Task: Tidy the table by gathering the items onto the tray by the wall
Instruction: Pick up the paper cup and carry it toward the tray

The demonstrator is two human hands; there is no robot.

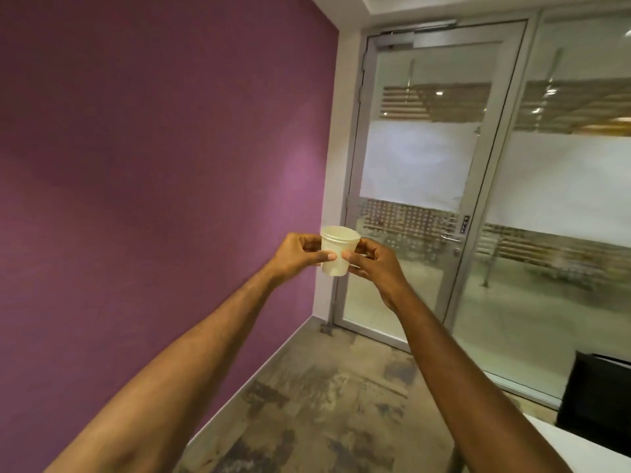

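Observation:
A small cream paper cup [338,250] is held upright in the air in front of me, well above the floor, with its open rim up. My left hand [297,256] pinches its left side, thumb across the front. My right hand [375,264] pinches its right side, fingertips on the lower wall. Both arms are stretched forward. No tray is in view, and only a white corner of the table [580,448] shows at the bottom right.
A purple wall [153,165] fills the left. Ahead stands a shut glass door [420,186] with a frosted band, and glass panels to its right. A dark chair back [597,397] stands at the lower right. Mottled carpet [324,404] lies below.

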